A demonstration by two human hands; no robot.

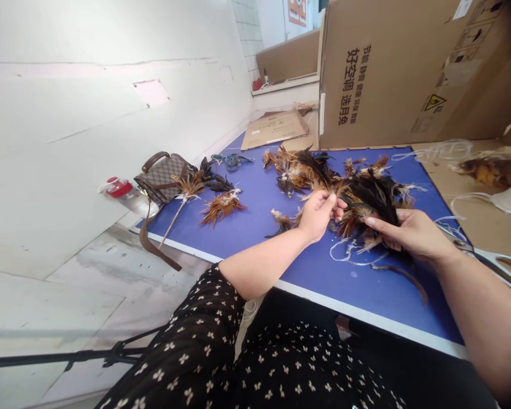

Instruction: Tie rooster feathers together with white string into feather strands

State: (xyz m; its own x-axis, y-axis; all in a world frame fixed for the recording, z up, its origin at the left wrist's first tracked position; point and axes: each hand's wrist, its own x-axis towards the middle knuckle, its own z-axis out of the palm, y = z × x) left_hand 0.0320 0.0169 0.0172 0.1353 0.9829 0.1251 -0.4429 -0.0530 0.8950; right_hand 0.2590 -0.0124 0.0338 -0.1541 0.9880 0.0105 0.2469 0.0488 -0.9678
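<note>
My left hand is closed in a pinch at the edge of the brown feathers, apparently on a feather tip, though its fingers partly hide it. In my right hand is a bunch of dark and brown feathers, thumb on top and the other fingers beneath. Behind my left hand lies a loose pile of brown and black feathers. A white string loops on the blue table below my hands, close to a thin dark feather strand.
Scissors lie by my right forearm. A large cardboard box stands behind the table. Leftward are a small feather bunch, a feather-topped stick, a patterned handbag and a red-capped bottle.
</note>
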